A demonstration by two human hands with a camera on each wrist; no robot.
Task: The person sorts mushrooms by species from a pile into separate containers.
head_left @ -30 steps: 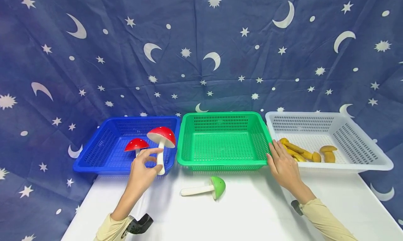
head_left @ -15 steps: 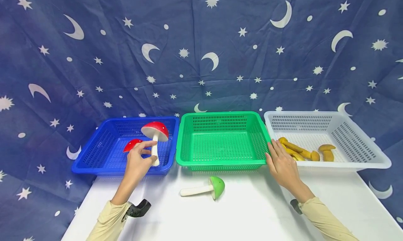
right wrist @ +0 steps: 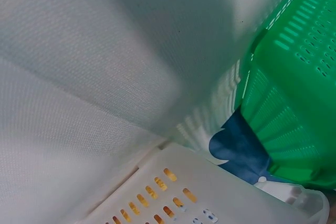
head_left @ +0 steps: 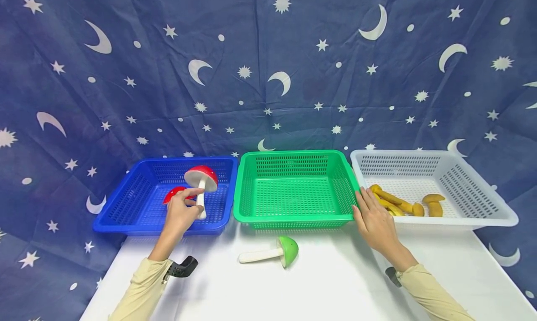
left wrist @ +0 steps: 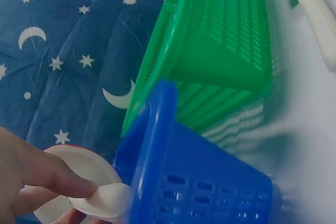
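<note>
My left hand [head_left: 180, 215] pinches the white stem of a toy mushroom with a red, white-spotted cap [head_left: 203, 175]. It holds the mushroom tilted over the right part of the blue basket [head_left: 121, 229]. In the left wrist view, thumb and fingers grip the stem [left wrist: 113, 199] beside the basket's rim. Another red mushroom [head_left: 173, 193] is in that basket, partly hidden behind the hand. My right hand [head_left: 376, 223] rests with fairly straight fingers where the rims of the green basket [head_left: 293, 219] and the white basket [head_left: 457, 221] meet. The right wrist view shows no fingers.
A green-capped mushroom [head_left: 287, 251] lies on its side on the white table [head_left: 319, 293], in front of the green basket. Several yellow-brown mushrooms [head_left: 388, 197] lie in the white basket. A dark blue curtain [head_left: 235, 92] with moons and stars hangs behind the baskets.
My left hand has moved left and slightly away from me with the red mushroom, further over the blue basket. The right hand stays on the rims.
</note>
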